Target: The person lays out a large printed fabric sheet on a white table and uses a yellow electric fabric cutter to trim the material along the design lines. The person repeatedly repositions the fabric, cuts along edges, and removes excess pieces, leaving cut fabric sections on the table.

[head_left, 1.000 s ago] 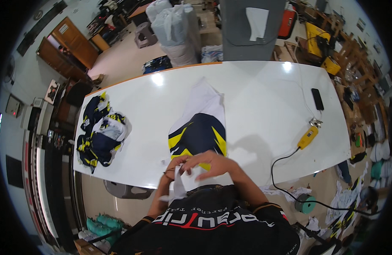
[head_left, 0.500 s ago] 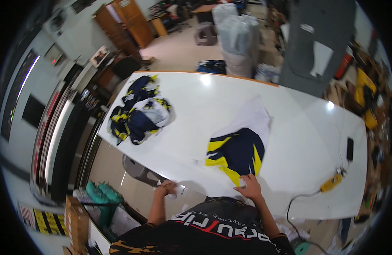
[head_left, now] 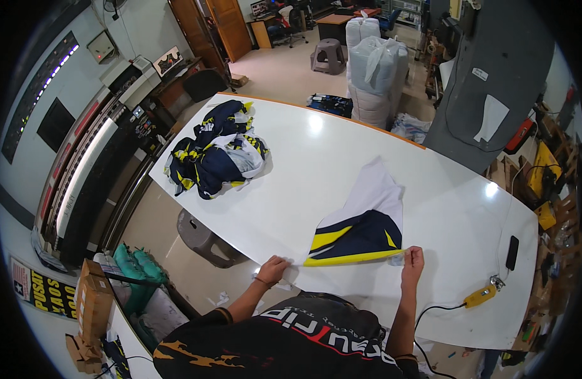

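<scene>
A cut fabric piece (head_left: 360, 237), navy and yellow with a white part behind, lies on the white table (head_left: 291, 183). It is partly folded over, and a yellow band runs straight along its near edge. My right hand (head_left: 413, 260) pinches the right end of that edge at a pale corner. By the table's front edge, just left of the band's other end, my left hand (head_left: 272, 270) is closed. Whatever its fingers hold is too small to make out.
A heap of navy, yellow and white fabric (head_left: 218, 151) occupies the table's far left. On the right lie a yellow corded tool (head_left: 480, 295) and a black oblong object (head_left: 512, 252). A grey stool (head_left: 206, 240) stands under the front edge; wrapped rolls (head_left: 373, 69) stand beyond.
My right hand has moved right and up, drawing the near edge straight and folding the fabric. My left hand has moved right towards the fabric's left corner. The view has shifted slightly.
</scene>
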{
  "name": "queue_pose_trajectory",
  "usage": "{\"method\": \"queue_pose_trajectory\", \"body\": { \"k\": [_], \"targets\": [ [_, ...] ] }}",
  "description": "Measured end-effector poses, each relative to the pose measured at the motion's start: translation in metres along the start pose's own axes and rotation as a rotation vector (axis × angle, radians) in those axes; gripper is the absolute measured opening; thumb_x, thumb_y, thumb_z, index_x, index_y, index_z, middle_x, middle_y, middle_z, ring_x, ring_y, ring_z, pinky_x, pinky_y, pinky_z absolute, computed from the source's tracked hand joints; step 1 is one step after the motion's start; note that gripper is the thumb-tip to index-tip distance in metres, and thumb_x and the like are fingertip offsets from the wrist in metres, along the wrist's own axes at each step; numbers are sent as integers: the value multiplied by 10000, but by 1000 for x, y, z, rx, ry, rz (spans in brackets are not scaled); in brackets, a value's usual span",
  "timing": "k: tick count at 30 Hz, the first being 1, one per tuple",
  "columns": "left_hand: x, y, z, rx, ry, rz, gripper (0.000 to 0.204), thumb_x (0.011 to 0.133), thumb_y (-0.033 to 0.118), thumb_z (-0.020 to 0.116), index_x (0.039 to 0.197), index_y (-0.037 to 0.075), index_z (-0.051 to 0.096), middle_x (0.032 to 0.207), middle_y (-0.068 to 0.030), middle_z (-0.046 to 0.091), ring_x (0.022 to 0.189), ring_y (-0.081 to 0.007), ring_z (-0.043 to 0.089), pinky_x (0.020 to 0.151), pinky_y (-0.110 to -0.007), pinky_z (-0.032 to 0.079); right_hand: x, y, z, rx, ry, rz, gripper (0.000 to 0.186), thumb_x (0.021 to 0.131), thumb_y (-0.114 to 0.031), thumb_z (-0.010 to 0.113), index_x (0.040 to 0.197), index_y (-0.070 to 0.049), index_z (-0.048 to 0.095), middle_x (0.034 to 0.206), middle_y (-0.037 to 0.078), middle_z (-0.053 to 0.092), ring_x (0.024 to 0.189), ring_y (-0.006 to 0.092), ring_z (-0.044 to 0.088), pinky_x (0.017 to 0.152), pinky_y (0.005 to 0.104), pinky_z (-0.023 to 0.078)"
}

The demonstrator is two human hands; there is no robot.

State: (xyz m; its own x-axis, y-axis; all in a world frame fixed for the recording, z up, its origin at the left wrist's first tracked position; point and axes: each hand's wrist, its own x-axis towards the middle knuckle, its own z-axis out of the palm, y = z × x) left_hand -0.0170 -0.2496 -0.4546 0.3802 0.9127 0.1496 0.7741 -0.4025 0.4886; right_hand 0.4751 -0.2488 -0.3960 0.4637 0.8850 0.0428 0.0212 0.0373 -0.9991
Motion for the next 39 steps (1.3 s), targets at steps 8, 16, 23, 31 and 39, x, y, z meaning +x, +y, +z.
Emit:
{"method": "queue_pose_trajectory", "body": {
  "k": [8,16,23,31,39],
  "targets": [
    [-15,0,-63,-99,-40,-141,55,909,74,707,920,62,760,895,-134,709,804,-319,697,711,-409,575,2,-46,28,-100,-51,66,54,1037,-121,628,1006,-95,592,688,-96,402,616,20,336,563,236,285],
    [93,89,-165,-999,619,-253,375,1143,333,367,1045,17,545,895,-161,724,526,-145,606,514,-267,520,8,-197,1,-684,-717,-82,424,714,-186,923,1059,-80,701,613,39,596,609,90,589,580,280,472],
    [171,168,-257,-1261,720,213,299,1154,345,274,1105,88,418,923,-301,720,392,-160,513,351,-248,435,0,-279,-37,-805,-3,-784,341,703,-3,705,1036,-60,750,941,141,762,807,337,722,740,378,557],
    [235,197,-275,-1435,701,166,280,1149,361,344,1154,127,499,899,-241,740,341,-68,334,311,-224,230,11,-308,-80,-443,517,-791,292,963,-217,640,1103,27,718,882,74,717,642,140,626,579,275,510],
    [326,162,-174,-1348,206,-364,375,1139,350,352,1101,33,548,902,-132,676,520,-173,610,495,-296,546,111,-218,-78,1,104,177,213,959,-17,506,1067,-30,689,904,80,645,725,161,644,606,276,560]
  ]
}}
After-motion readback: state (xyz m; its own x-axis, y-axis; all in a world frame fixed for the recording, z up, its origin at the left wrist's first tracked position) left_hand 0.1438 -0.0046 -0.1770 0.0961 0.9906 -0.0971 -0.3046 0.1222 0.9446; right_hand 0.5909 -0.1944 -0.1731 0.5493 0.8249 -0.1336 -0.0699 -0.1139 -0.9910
